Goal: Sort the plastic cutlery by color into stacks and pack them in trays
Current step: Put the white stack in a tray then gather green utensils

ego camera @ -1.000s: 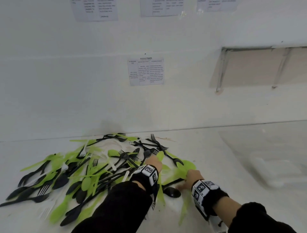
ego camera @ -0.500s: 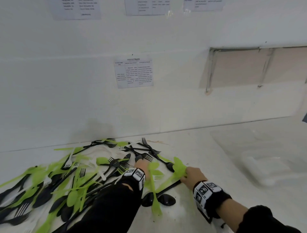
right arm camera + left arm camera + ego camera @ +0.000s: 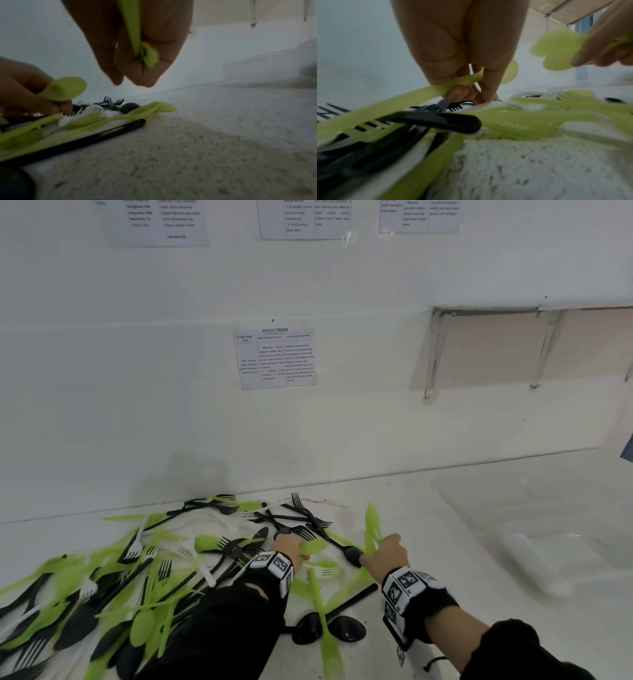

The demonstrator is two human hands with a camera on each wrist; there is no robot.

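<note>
Green pieces being gathered first. Left hand (image 3: 290, 546) pinches a green spoon (image 3: 312, 547) over the mixed pile (image 3: 144, 570); right hand (image 3: 388, 554) grips a green bundle (image 3: 371, 527). Sorting barely begun. Next, likely: spoon joins bundle, bowls aligned; tray (image 3: 548, 542) waits right.

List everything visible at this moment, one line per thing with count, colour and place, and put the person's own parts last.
Green cutlery: many, lime green, mixed in the pile on the left of the counter.
Black cutlery: many, black, mixed in the same pile.
White cutlery: a few, white, among the pile.
Black spoons: two, black, front of the counter between the arms.
Trays: count unclear, clear plastic, right of the counter.
Counter: one, white speckled.
Paper sheets: four, white, taped on the wall.
Left hand: holds a green spoon.
Right hand: holds green pieces, count unclear.
</note>
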